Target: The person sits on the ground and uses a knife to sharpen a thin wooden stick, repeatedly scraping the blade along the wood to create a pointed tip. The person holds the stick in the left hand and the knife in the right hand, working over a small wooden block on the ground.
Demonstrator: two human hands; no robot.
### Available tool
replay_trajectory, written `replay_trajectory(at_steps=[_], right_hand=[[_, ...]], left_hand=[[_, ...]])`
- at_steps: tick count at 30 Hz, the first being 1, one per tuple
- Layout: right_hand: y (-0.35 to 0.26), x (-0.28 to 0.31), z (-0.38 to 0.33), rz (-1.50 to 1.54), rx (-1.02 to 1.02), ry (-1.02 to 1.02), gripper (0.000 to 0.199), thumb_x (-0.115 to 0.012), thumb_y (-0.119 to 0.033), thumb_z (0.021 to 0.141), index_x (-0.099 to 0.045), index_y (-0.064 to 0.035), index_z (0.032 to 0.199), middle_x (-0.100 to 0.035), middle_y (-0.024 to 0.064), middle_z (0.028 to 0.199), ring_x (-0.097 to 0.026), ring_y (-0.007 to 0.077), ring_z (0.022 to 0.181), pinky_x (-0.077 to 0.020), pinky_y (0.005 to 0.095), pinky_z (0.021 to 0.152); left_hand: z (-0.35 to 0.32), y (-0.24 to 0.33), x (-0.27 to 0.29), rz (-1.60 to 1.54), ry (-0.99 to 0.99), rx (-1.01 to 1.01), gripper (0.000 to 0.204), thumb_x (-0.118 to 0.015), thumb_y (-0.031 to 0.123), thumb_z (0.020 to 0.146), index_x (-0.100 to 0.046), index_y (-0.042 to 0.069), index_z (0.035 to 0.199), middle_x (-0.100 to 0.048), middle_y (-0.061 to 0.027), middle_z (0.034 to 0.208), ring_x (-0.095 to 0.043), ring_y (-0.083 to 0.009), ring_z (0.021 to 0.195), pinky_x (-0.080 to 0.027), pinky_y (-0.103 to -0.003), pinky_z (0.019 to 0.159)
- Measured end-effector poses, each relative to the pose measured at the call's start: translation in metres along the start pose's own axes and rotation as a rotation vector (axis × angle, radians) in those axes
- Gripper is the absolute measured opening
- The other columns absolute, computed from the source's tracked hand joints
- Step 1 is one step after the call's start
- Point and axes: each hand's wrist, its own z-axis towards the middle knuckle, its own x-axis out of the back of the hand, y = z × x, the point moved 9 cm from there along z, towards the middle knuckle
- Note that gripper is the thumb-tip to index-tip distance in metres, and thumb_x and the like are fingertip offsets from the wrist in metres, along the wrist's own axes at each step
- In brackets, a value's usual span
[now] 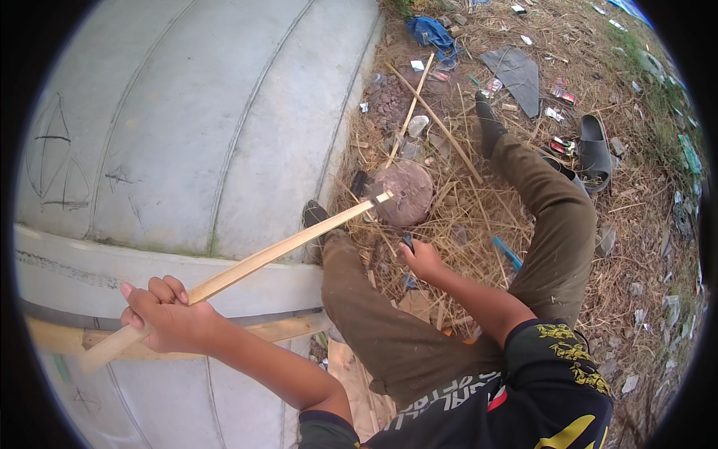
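Note:
My left hand (168,314) is wrapped round a long, pale wooden strip (277,249) near its lower end. The strip slants up to the right, and its far tip is over a round wooden block (407,198) on the ground between my feet. Closer to my body, my right hand (425,260) is closed on a tool with a short dark handle (407,242). Its blade is hard to make out against the straw. A dark patch lies across the strip close to its tip; I cannot tell if it belongs to the tool.
A grey curved concrete wall (187,127) fills the left. Beyond the block two thin wooden sticks (441,123) cross on straw-covered ground. A blue plastic bag (432,34), a grey sheet (514,75), dark slippers (594,153) and a blue tube (507,253) lie about amid litter.

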Motion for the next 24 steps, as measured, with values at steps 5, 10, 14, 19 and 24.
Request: replay_trajectory(at_steps=[5, 10, 14, 19, 24], right_hand=[[-0.036, -0.020, -0.010, -0.127, 0.046, -0.184, 0.049, -0.050, -0.047, 0.100, -0.063, -0.0002, 0.093, -0.065, 0.0202, 0.074, -0.066, 0.0383, 0.072, -0.0503, 0.0481, 0.067], [-0.045, -0.025, -0.016, -0.106, 0.050, -0.216, 0.048, -0.049, -0.047, 0.100, -0.064, -0.0012, 0.093, -0.066, 0.0191, 0.073, -0.066, 0.0369, 0.071, -0.0502, 0.0476, 0.067], [-0.039, -0.028, -0.013, -0.094, 0.026, -0.238, 0.049, -0.049, -0.047, 0.100, -0.063, -0.0005, 0.095, -0.066, 0.0193, 0.074, -0.066, 0.0368, 0.072, -0.0501, 0.0478, 0.067], [-0.036, -0.018, -0.003, -0.142, 0.032, -0.144, 0.050, -0.049, -0.047, 0.100, -0.061, 0.0001, 0.090, -0.066, 0.0196, 0.074, -0.066, 0.0380, 0.073, -0.0501, 0.0484, 0.067], [-0.052, -0.016, -0.009, -0.198, 0.091, -0.187, 0.048, -0.048, -0.046, 0.101, -0.059, -0.0006, 0.090, -0.066, 0.0208, 0.076, -0.066, 0.0395, 0.076, -0.0498, 0.0505, 0.070]], left_hand=[[0.004, -0.007, 0.009, 0.052, -0.043, -0.007, 0.044, -0.063, 0.005, 0.090, -0.023, 0.015, 0.074, -0.019, 0.0018, 0.053, -0.019, -0.0101, 0.048, -0.019, -0.026, 0.045], [0.002, -0.006, 0.021, 0.049, 0.028, -0.052, 0.025, -0.057, -0.001, 0.084, -0.034, 0.007, 0.075, -0.021, 0.0010, 0.056, -0.020, -0.0096, 0.048, -0.019, -0.025, 0.046], [0.000, -0.002, 0.033, 0.105, 0.122, -0.059, 0.013, -0.054, -0.004, 0.079, -0.042, 0.000, 0.081, -0.023, 0.0002, 0.060, -0.020, -0.0090, 0.049, -0.019, -0.024, 0.046], [0.001, -0.013, 0.043, 0.057, 0.102, -0.048, 0.017, -0.053, -0.005, 0.077, -0.039, 0.002, 0.084, -0.022, 0.0004, 0.061, -0.019, -0.0094, 0.049, -0.019, -0.024, 0.046], [0.003, -0.017, 0.046, 0.046, 0.085, -0.052, 0.022, -0.053, -0.007, 0.077, -0.037, 0.003, 0.087, -0.021, 0.0001, 0.061, -0.018, -0.0098, 0.049, -0.018, -0.025, 0.046]])
